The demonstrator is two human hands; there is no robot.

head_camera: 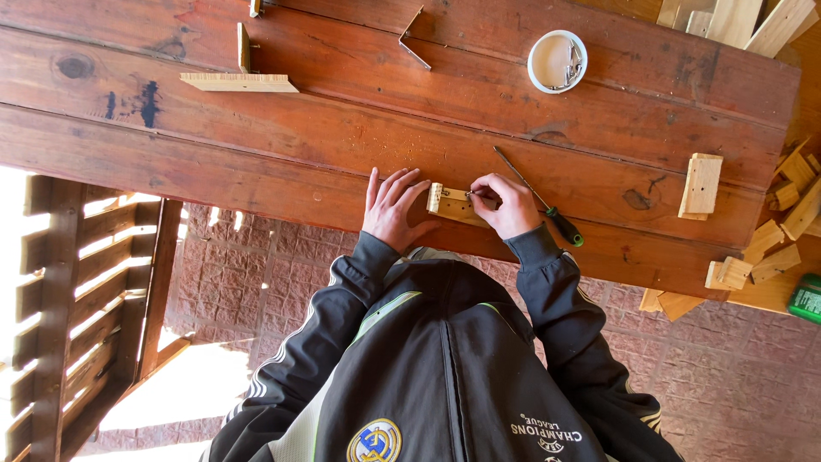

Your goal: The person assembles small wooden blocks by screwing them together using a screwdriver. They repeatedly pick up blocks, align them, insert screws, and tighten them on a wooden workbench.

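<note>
From the head camera, your left hand [392,210] lies flat with fingers spread and released on the reddish-brown plank table [342,128], touching the left end of the small pale wooden block [448,204]. Your right hand [505,205] is pinched on a tiny metal piece, too small to identify, atop that block near the table's front edge. The green-handled screwdriver [540,202] lies just beside your right hand. A white round cup [557,62] holding metal bits sits well apart.

Wood block [451,204] betw. hands, on table [342,128]
</note>
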